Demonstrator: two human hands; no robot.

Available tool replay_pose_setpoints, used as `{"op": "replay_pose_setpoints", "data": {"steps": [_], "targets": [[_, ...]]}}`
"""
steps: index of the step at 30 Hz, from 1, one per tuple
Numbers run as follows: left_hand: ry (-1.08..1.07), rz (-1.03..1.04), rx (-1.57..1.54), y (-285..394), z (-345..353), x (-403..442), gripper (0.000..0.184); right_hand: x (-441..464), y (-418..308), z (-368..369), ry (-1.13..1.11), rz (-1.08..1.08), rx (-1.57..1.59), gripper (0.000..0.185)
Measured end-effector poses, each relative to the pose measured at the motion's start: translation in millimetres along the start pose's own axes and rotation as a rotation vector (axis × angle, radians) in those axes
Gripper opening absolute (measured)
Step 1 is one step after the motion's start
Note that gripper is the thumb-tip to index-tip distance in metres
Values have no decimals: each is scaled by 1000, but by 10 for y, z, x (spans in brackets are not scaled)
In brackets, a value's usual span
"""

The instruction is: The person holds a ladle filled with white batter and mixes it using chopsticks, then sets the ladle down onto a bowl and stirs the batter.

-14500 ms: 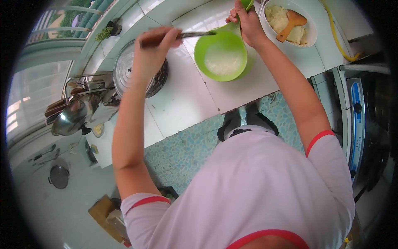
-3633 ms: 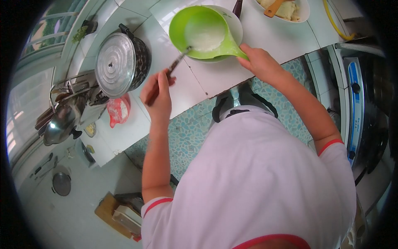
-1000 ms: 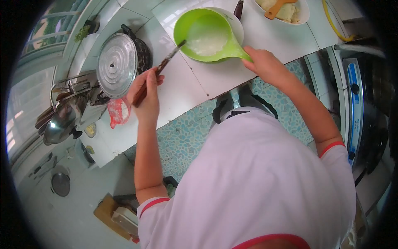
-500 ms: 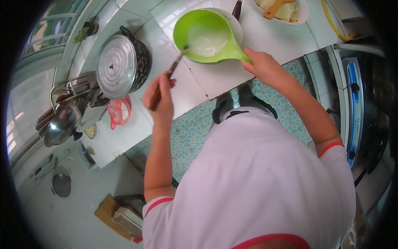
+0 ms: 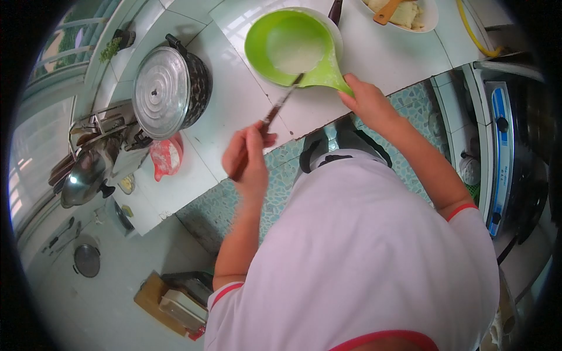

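Note:
Around the handle of a large green plastic scoop (image 5: 319,76), my right hand (image 5: 372,104) is closed. White, flour-like content (image 5: 295,51) lies inside the scoop; whether it is powder or wet I cannot tell. My left hand (image 5: 249,155) is wrapped round a thin dark-brown stick-like utensil (image 5: 274,111) with white smears. Its dark tip is at the scoop's near rim, close to where the handle starts. Under the scoop, a round white rim (image 5: 338,44) shows partly, and a dark handle (image 5: 335,11) sticks out behind it.
A lidded pot (image 5: 163,93) stands left on the white tiled counter (image 5: 231,96). Near it are a red scoop with white powder (image 5: 167,157) and a utensil rack (image 5: 96,152). A white bowl (image 5: 430,22) with a wooden spatula (image 5: 386,11) is at back right; a gas stove (image 5: 499,152) stands right.
My left hand has moved right with the stick-like utensil, whose tip has gone from the scoop's left side to near its handle. My right hand still holds the scoop, which has barely shifted.

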State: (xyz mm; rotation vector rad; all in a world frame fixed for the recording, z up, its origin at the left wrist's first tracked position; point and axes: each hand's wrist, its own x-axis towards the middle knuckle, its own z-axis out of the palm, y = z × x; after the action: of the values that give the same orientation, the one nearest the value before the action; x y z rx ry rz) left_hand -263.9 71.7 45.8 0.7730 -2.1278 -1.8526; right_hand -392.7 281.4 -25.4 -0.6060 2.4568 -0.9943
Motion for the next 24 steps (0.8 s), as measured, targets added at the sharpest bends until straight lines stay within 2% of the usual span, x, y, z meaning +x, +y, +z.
{"op": "replay_pose_setpoints", "data": {"steps": [3, 7, 8, 12, 17, 19, 22, 24], "targets": [[50, 170, 205, 35, -139, 222, 25, -26, -36, 35, -9, 21, -22, 25], [-59, 288, 438, 93, -145, 69, 22, -17, -49, 35, 8, 16, -25, 25], [-82, 273, 430, 132, -118, -22, 21, -24, -44, 48, 23, 8, -22, 25], [-37, 50, 83, 219, 19, -201, 23, -30, -53, 94, 45, -28, -33, 25], [35, 146, 247, 161, -200, 3, 21, -13, -65, 68, 35, -25, -69, 25], [-81, 153, 292, 188, -155, -52, 21, -7, -74, 61, 33, -18, -40, 25], [-99, 84, 141, 232, 7, -126, 21, -13, -67, 50, 38, -12, -26, 25], [-42, 93, 224, 195, -90, -10, 21, -13, -66, 42, 36, -12, -22, 25]]}}
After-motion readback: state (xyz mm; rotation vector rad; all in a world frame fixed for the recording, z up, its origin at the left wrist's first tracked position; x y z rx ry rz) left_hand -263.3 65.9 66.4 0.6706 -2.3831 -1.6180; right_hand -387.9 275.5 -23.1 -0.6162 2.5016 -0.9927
